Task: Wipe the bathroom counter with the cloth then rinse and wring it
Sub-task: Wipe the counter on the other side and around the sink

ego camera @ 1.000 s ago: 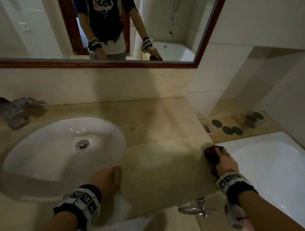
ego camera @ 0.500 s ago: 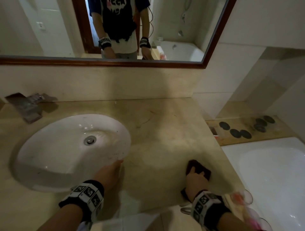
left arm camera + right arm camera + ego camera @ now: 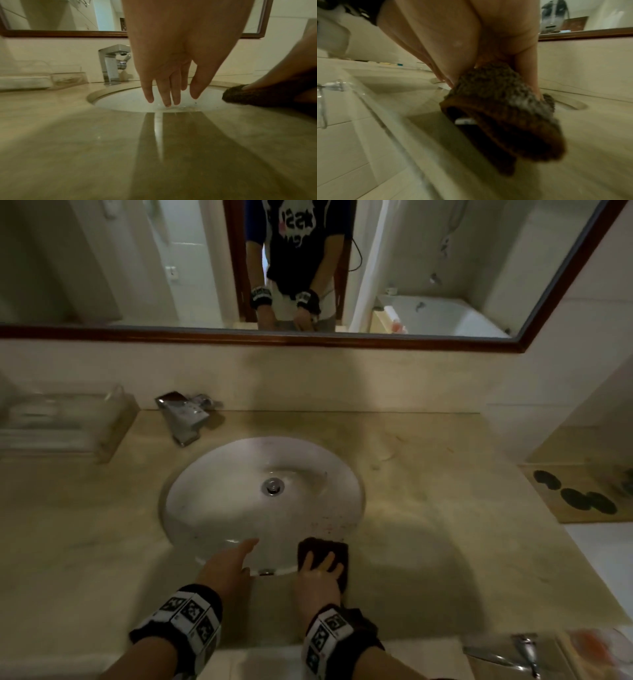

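- The right hand has swept the cloth from the counter's far right corner by the tub to the near rim of the sink in about a second; the right stretch looks wiped, and the strip in front of the basin is now under the cloth.
- The right hand presses the folded brown cloth flat on the counter edge, fingers spread on top and the thumb along its side (the right-wrist view shows the folds bunched under the palm).
- The left hand lies just beside it, holding nothing, fingers straight and loosely together, the tips reaching over the sink's near rim; whether they touch the porcelain is unclear.
- Judging by this, wiping is well along; the counter left of the sink may remain.
- Beyond, the tap stands dry, so rinsing and wringing are not yet begun.
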The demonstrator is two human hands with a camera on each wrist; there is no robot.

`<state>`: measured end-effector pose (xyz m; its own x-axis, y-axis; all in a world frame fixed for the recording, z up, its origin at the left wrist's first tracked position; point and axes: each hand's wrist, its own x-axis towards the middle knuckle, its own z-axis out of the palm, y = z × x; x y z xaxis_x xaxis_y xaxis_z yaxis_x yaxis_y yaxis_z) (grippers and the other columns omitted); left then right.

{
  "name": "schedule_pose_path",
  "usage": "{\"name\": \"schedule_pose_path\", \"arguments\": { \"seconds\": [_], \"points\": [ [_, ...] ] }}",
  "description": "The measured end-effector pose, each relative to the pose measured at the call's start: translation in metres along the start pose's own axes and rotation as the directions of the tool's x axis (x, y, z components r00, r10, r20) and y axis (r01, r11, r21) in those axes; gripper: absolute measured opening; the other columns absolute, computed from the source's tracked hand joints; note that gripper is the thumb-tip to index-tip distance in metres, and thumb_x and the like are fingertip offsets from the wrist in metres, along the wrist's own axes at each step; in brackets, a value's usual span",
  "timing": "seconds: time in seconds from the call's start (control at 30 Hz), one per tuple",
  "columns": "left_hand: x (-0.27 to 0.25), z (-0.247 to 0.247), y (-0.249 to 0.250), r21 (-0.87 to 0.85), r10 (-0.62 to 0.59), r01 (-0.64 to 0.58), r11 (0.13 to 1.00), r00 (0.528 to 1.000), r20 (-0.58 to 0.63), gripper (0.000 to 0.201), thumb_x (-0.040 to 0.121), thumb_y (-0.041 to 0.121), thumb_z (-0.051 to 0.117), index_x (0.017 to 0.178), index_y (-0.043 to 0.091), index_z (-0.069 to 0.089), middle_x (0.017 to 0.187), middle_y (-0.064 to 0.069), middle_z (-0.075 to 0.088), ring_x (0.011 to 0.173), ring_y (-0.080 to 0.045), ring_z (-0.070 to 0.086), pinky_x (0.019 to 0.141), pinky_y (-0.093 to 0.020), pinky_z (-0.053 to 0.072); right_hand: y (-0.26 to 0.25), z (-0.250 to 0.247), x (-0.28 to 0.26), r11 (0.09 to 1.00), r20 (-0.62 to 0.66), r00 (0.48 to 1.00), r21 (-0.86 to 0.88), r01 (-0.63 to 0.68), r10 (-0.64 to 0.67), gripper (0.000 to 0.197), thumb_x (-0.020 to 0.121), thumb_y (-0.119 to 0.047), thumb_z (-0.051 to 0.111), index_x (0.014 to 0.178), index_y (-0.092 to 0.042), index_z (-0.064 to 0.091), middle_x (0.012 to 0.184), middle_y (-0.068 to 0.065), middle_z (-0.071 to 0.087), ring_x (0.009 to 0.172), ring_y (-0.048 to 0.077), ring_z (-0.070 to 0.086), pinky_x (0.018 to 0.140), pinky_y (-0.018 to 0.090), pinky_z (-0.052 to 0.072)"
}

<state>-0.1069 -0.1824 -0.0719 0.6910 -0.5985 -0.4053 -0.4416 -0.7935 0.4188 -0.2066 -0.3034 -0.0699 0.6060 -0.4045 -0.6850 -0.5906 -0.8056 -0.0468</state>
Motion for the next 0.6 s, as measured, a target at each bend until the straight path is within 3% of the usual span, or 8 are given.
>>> {"name": "schedule_pose_path", "arguments": {
  "seconds": [0.13,0.3,0.37,0.43,0.47,0.5,0.53,0.6],
  "points": [
    [-0.012,-0.013,-0.043,0.053,-0.069,0.072,0.996,0.996,-0.054,0.054,0.095,0.013,0.046,0.145,0.021,0.029,0.148,-0.002,0.042,0.134,-0.017,0.045,0.11,-0.026,0.034,-0.017,-0.034,-0.018,0.967,-0.063,0.967,-0.082,0.243,-0.248,0.051,0.096,-0.005,0.042,0.145,-0.003,0.027,0.149,0.027,0.026,0.136,0.043,0.028,0.112,0.048,0.028],
    [-0.02,-0.016,-0.067,0.087,-0.115,0.122,0.989,0.99,-0.081,0.048,0.098,0.014,0.037,0.145,0.025,0.03,0.146,0.0,0.045,0.134,-0.017,0.044,0.113,-0.03,0.033,-0.015,-0.036,-0.034,0.842,-0.044,0.865,-0.257,0.474,-0.5,0.074,0.094,-0.004,0.046,0.151,-0.026,0.004,0.159,0.013,-0.005,0.147,0.032,0.004,0.117,0.047,0.02],
    [-0.017,-0.017,-0.067,0.09,-0.109,0.117,0.989,0.99,-0.088,0.048,0.098,0.015,0.038,0.144,0.025,0.03,0.142,0.001,0.05,0.131,-0.018,0.047,0.111,-0.029,0.035,-0.023,-0.017,-0.044,0.741,0.06,0.799,-0.336,0.581,-0.599,0.056,0.101,-0.022,0.032,0.151,-0.023,0.007,0.159,0.013,-0.008,0.147,0.032,-0.003,0.119,0.049,0.012],
    [-0.014,-0.021,-0.067,0.119,-0.088,0.098,0.988,0.992,-0.086,0.049,0.096,0.016,0.039,0.144,0.025,0.029,0.138,0.003,0.055,0.128,-0.016,0.05,0.109,-0.028,0.036,-0.023,0.001,-0.048,0.702,0.113,0.768,-0.341,0.626,-0.63,0.071,0.091,-0.057,0.01,0.15,-0.018,0.018,0.159,0.009,0.01,0.147,0.03,0.012,0.117,0.049,0.023],
    [-0.013,-0.022,-0.066,0.139,-0.082,0.093,0.986,0.993,-0.08,0.049,0.096,0.016,0.04,0.144,0.025,0.029,0.136,0.004,0.056,0.127,-0.016,0.051,0.108,-0.028,0.037,-0.02,0.007,-0.047,0.758,0.132,0.819,-0.318,0.569,-0.559,0.072,0.09,-0.058,0.009,0.145,-0.015,0.026,0.153,0.008,0.032,0.141,0.029,0.033,0.106,0.046,0.042],
    [-0.012,-0.024,-0.065,0.155,-0.079,0.091,0.984,0.994,-0.076,0.049,0.096,0.017,0.04,0.144,0.025,0.029,0.136,0.004,0.056,0.126,-0.016,0.052,0.107,-0.027,0.037,-0.017,0.019,-0.039,0.795,0.112,0.857,-0.327,0.51,-0.504,0.055,0.092,-0.047,0.017,0.135,-0.019,0.035,0.139,0.004,0.054,0.125,0.025,0.054,0.083,0.038,0.058],
    [-0.012,-0.025,-0.065,0.168,-0.079,0.09,0.982,0.994,-0.073,0.049,0.096,0.017,0.041,0.144,0.024,0.029,0.135,0.005,0.057,0.125,-0.016,0.053,0.106,-0.027,0.038,-0.012,0.031,-0.028,0.783,0.024,0.851,-0.38,0.493,-0.525,0.041,0.09,-0.036,0.025,0.127,-0.026,0.039,0.125,0.0,0.065,0.11,0.02,0.066,0.061,0.029,0.061],
    [-0.012,-0.027,-0.064,0.184,-0.075,0.088,0.979,0.994,-0.081,0.049,0.096,0.018,0.042,0.143,0.025,0.031,0.134,0.005,0.058,0.124,-0.016,0.054,0.106,-0.027,0.038,-0.007,0.041,-0.016,0.741,-0.049,0.802,-0.422,0.523,-0.595,0.037,0.087,-0.03,0.03,0.122,-0.032,0.04,0.118,-0.001,0.069,0.102,0.018,0.07,0.052,0.026,0.059]
  ]
}}
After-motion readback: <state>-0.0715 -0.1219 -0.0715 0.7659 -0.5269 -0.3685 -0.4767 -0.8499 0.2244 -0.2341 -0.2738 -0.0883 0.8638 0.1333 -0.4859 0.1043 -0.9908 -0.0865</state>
